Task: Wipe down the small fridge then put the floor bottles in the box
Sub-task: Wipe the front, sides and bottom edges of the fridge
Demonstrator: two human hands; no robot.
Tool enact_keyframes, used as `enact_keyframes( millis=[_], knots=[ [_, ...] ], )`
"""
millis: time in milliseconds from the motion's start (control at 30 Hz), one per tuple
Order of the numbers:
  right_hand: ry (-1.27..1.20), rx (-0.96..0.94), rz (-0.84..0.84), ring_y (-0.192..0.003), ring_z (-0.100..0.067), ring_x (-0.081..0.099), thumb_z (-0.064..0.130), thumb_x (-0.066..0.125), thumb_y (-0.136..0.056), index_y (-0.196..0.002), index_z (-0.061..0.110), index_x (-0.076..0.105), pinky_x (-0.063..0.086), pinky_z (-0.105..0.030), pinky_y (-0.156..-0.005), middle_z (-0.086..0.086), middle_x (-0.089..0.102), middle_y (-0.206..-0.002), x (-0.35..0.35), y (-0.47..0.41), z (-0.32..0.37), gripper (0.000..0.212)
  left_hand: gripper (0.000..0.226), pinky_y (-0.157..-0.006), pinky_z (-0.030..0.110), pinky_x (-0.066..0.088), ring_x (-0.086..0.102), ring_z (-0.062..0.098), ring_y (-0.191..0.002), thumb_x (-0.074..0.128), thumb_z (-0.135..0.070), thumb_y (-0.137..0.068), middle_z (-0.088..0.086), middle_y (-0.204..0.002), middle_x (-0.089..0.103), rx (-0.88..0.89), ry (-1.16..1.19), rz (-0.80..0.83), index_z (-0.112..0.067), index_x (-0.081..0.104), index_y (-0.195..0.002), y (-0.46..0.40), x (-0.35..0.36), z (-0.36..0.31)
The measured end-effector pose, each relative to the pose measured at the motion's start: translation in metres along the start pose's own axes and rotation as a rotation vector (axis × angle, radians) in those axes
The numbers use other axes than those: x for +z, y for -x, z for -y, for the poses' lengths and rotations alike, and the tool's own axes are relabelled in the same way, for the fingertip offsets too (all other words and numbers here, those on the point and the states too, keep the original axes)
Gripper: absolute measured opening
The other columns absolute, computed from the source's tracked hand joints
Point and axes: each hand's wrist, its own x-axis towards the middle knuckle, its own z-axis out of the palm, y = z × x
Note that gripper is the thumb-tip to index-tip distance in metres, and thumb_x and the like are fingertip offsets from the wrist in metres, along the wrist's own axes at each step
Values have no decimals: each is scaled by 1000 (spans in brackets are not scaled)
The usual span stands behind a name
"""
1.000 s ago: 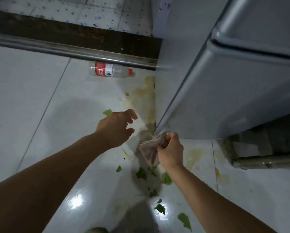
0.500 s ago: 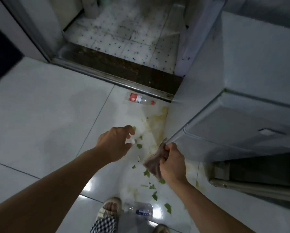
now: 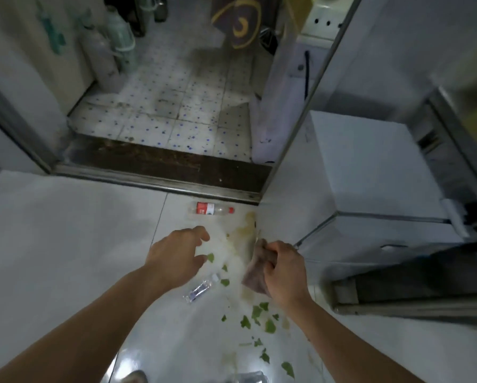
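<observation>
Clutching a crumpled brownish cloth (image 3: pixel 255 273) beside the small grey fridge's (image 3: pixel 370 172) lower corner, right hand (image 3: pixel 283 268) seems mid-wipe, left hand (image 3: pixel 176 255) loose and empty; next, probably more wiping upward.

Open floor (image 3: pixel 66 244) lies left; the fridge (image 3: pixel 370 172) blocks the right.

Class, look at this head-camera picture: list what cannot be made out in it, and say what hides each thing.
1. Box: nowhere in the head view.
2. Cloth: mostly covered by the right hand gripping it.
3. Red-label bottle: label print too small to read.
4. Blue-label bottle: blurred, partly behind the left hand.
5. Object at bottom edge: cut off.
6. Fridge front: seen only at a steep angle.
</observation>
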Motion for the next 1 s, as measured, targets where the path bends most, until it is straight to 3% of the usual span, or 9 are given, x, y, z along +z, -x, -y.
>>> enact_keyframes(
  millis=[133,300,500,633,733,900,1000],
  knots=[
    [-36,117,-178,-99,-18,60,3,50,-89,-115,13,63,41,-16,-80,-5,65,-110,-13,1,33,31,35,-83,29,50,58,8,-102,60,-34,-87,-12,-119,59,142,-64,58,-33,49,-120,-10,-38,21],
    [-59,185,-348,-94,-21,59,1,54,-87,-111,10,64,42,-20,-78,-7,64,-106,-48,5,50,27,36,-85,28,50,58,9,-102,61,-35,-86,-12,-119,59,243,-112,73,-34,50,-120,-26,-78,23],
    [-123,253,-563,-92,-23,60,-6,57,-82,-105,6,65,51,-31,-85,-10,64,-99,-96,-4,40,27,39,-90,32,48,57,15,-106,61,-30,-86,-5,-120,59,415,-121,120,-29,51,-124,-67,-90,-31],
    [-173,278,-693,-92,-22,61,-7,59,-81,-103,4,66,53,-36,-87,-10,65,-99,-116,-23,23,26,34,-83,32,50,57,16,-103,60,-28,-86,-5,-116,57,535,-144,133,-28,51,-119,-103,-93,-82],
    [-141,294,-713,-96,-25,60,-6,62,-82,-103,1,66,53,-38,-84,-13,63,-102,-123,-42,7,23,34,-71,30,49,58,16,-95,59,-29,-87,-4,-113,54,598,-204,153,-27,49,-119,-131,-95,-113],
    [29,295,-719,-86,-32,62,-6,72,-74,-95,0,68,55,-41,-68,-16,65,-94,-114,-74,-16,22,36,-85,36,49,54,18,-107,57,-24,-88,1,-122,52,663,-248,163,-20,48,-122,-182,-92,-148],
    [212,315,-690,-87,-33,63,4,76,-71,-99,5,69,52,-41,-74,-12,67,-94,-98,-87,-23,30,36,-88,39,48,51,20,-111,57,-22,-87,1,-124,51,712,-244,195,-20,48,-122,-205,-81,-161]
  ],
)
